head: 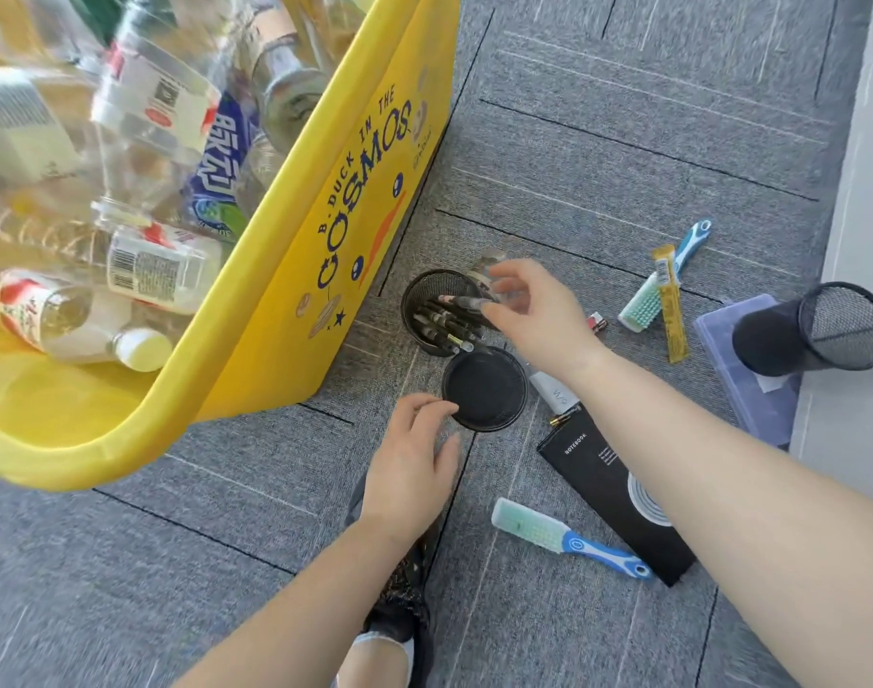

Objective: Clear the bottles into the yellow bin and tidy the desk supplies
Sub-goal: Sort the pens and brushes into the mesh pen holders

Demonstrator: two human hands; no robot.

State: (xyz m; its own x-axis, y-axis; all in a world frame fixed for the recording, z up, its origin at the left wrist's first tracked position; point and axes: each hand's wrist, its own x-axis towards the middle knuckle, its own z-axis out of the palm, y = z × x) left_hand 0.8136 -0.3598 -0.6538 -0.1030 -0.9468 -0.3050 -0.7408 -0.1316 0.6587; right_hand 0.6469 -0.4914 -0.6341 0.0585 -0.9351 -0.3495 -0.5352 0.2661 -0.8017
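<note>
The right hand (533, 310) pinches a grey pen (467, 303) over the far pen cup (415, 295), while the left hand (409, 456), fingers slack, touches the near empty cup (485, 389), right of the yellow bin (275, 320) holding bottles (161, 270).

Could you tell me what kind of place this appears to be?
Probably an office floor: grey carpet tiles, a mesh pen holder full of pens, and a black notebook near the yellow bin.

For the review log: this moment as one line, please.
right hand: pinches pen at pen cup | left hand: at empty cup rim, grip unclear | bin: holds bottles
</note>
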